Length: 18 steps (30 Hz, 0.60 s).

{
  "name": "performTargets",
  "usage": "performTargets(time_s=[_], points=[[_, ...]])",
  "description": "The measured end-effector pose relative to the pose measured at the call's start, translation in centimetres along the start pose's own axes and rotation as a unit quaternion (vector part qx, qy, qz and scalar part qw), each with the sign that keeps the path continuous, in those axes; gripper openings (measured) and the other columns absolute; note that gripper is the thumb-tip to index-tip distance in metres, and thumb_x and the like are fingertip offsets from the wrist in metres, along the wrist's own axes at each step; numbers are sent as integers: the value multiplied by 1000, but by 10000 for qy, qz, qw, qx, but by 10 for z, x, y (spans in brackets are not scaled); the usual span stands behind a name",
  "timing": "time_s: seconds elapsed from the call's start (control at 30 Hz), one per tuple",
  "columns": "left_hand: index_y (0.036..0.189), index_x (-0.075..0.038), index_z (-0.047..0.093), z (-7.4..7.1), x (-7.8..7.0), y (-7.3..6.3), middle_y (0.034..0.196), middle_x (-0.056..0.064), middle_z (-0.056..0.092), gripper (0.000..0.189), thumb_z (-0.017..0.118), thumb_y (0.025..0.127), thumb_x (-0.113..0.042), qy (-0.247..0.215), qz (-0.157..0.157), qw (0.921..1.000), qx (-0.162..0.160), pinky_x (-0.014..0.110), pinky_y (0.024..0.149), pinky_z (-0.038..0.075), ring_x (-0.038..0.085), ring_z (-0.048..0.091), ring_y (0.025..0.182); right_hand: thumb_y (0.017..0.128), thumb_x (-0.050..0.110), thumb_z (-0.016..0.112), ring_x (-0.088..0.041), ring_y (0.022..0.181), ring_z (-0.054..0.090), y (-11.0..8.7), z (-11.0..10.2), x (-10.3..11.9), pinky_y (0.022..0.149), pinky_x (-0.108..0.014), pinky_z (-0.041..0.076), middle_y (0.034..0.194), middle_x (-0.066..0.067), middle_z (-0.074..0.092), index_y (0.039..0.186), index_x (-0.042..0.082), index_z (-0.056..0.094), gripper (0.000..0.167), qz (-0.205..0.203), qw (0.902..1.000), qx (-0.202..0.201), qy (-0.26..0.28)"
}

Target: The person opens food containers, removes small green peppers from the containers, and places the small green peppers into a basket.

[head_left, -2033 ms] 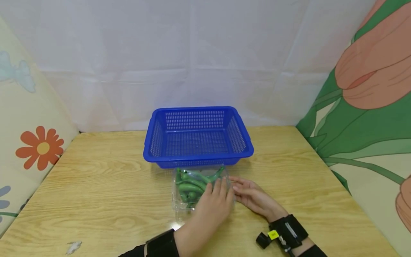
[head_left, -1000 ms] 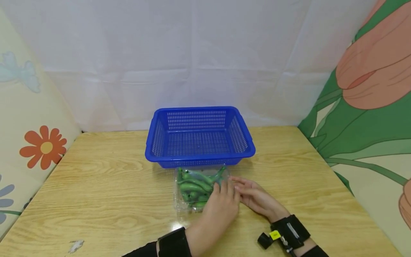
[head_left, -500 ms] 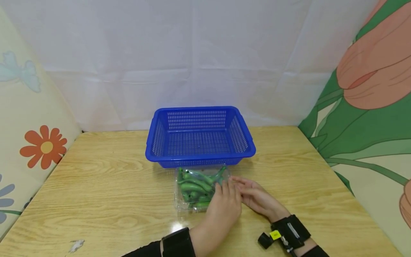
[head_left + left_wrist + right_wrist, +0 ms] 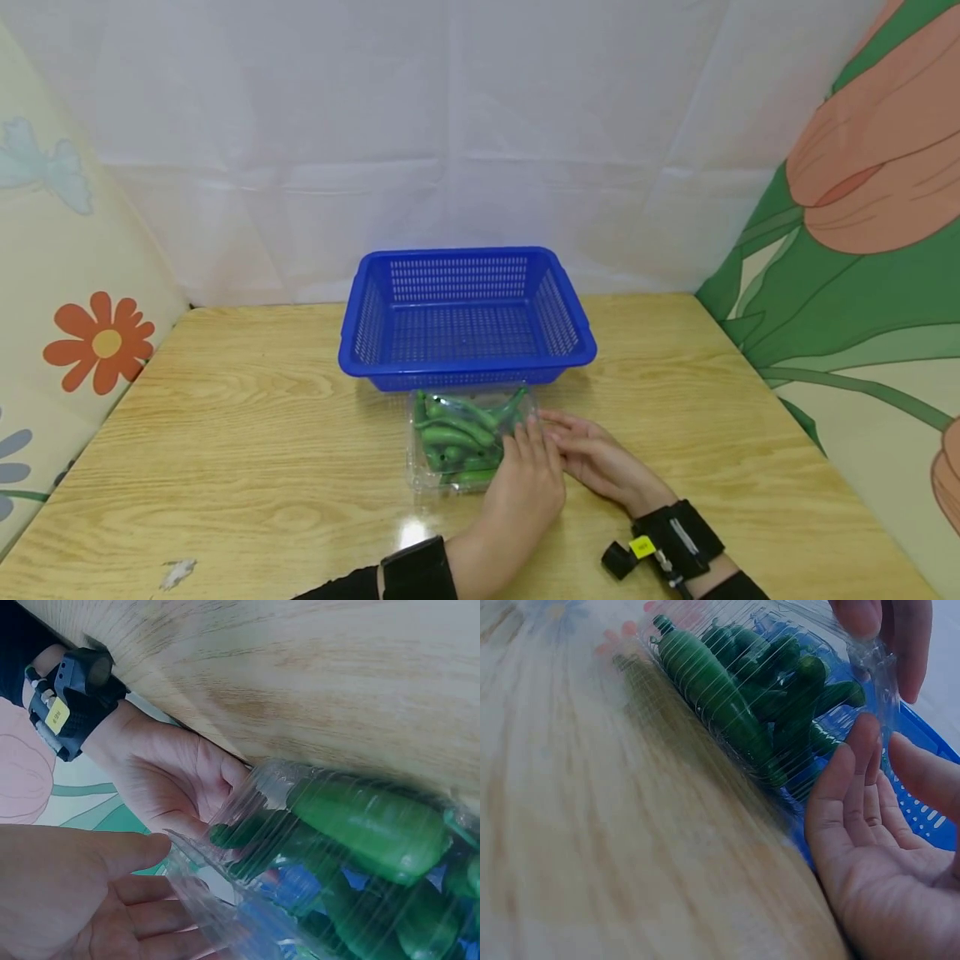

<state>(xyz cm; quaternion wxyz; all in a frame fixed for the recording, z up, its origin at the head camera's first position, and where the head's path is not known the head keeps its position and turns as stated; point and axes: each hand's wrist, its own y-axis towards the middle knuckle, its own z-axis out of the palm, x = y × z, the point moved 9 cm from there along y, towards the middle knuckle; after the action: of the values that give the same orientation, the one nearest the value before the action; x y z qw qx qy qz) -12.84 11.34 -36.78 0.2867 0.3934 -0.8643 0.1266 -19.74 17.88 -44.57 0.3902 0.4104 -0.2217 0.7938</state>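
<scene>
A clear plastic clamshell box (image 4: 417, 478) lies on the table, packed with several long green peppers (image 4: 448, 437). My left hand (image 4: 525, 487) reaches over its right end. In the left wrist view this left hand (image 4: 82, 892) has the thumb at the rim and the fingers on the lid side, pinching the edge. My right hand (image 4: 609, 472) is at the same end. The right wrist view shows the right hand (image 4: 900, 885) with curved fingers against the end wall and the thumb by the rim. The left palm covers part of the box in the head view.
Directly behind the box stands a blue mesh basket (image 4: 467, 367) with nothing inside it. The wooden table (image 4: 262, 433) ends at a white cloth backdrop (image 4: 300, 208). Printed panels flank it. A pale scuff (image 4: 178, 573) marks the table's front left.
My left hand has slid right along the lid toward the box's right end, uncovering more peppers. The right hand stays nearly still. The box has hardly moved.
</scene>
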Motion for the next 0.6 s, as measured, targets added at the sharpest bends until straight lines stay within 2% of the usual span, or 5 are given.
performTargets(time_s=[0.1,0.27,0.6], points=[[145,-12,51,1,-1,0,144,12,52,45,37,108,-33,44,19,10000,-11,37,102,49,24,56,126,103,-7,37,-18,119,60,0,0,0,104,-29,46,131,-7,62,131,9,52,35,8,10000,9,12],[144,-11,53,0,-2,0,142,12,54,45,37,108,-33,122,34,9998,-177,35,101,49,23,58,124,104,-4,39,-18,120,60,0,-2,-1,103,-29,47,131,-7,62,136,4,46,34,75,9999,-74,-90],[143,-11,54,-1,-3,-1,142,12,55,44,37,108,-32,165,82,9996,-206,35,101,50,23,58,124,104,-3,41,-18,119,60,0,-3,-2,102,-29,48,129,-6,62,131,10,51,31,108,9997,-125,-154]])
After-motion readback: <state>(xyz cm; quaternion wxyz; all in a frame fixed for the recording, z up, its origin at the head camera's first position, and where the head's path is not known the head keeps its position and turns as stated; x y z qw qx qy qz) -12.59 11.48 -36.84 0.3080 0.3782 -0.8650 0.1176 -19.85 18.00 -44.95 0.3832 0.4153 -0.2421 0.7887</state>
